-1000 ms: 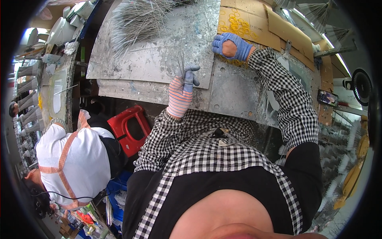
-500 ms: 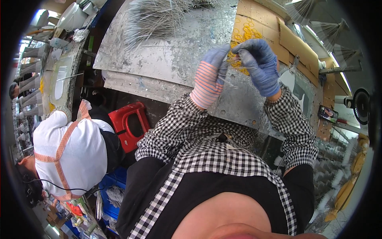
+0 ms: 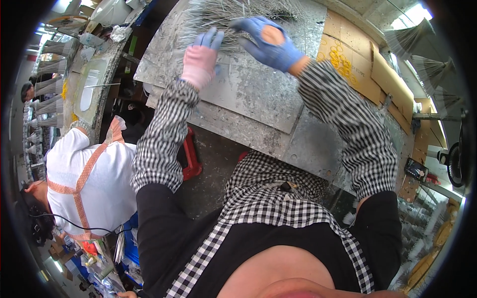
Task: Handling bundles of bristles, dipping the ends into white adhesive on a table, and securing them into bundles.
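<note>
Both hands at wire pile's edge

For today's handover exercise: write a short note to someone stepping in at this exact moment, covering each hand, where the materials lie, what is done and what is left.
Left hand: gloved, fingers spread at the near edge of the pile of thin grey wires, touching it; no clear grip.
Right hand: blue glove, reaching into the same pile from the right; grip unclear.
Materials: wires lie loose at the far end of the metal sheet bench; small yellow rings sit on cardboard to the right.
Done: finished fan-shaped bundles stand at far right.
Left: the pile remains large.
</note>
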### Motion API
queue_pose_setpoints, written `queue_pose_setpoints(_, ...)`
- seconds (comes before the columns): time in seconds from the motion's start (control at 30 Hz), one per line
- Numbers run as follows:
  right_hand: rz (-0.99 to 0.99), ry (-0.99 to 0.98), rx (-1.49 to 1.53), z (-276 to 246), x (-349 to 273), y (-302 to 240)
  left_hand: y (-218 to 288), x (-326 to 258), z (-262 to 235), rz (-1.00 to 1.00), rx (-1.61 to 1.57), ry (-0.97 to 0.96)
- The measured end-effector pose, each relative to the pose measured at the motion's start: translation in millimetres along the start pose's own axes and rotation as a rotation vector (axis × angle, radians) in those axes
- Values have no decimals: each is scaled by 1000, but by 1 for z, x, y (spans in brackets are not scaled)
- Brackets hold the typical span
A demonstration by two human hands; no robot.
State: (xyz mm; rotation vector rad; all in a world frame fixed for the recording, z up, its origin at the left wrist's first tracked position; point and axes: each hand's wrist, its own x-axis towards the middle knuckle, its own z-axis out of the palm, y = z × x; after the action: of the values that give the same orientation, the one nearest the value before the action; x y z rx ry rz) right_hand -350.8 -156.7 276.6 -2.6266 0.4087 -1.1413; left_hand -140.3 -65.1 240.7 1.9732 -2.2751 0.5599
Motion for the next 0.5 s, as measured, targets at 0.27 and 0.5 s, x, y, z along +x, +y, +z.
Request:
queue_pose_setpoints(0.27, 76, -326, -371, 78, 38, 85, -24, 53, 34, -22, 8, -156)
queue_pose_setpoints(0.5, 23, -513, -406, 47, 67, 100, -30, 47, 37, 59, -28, -110)
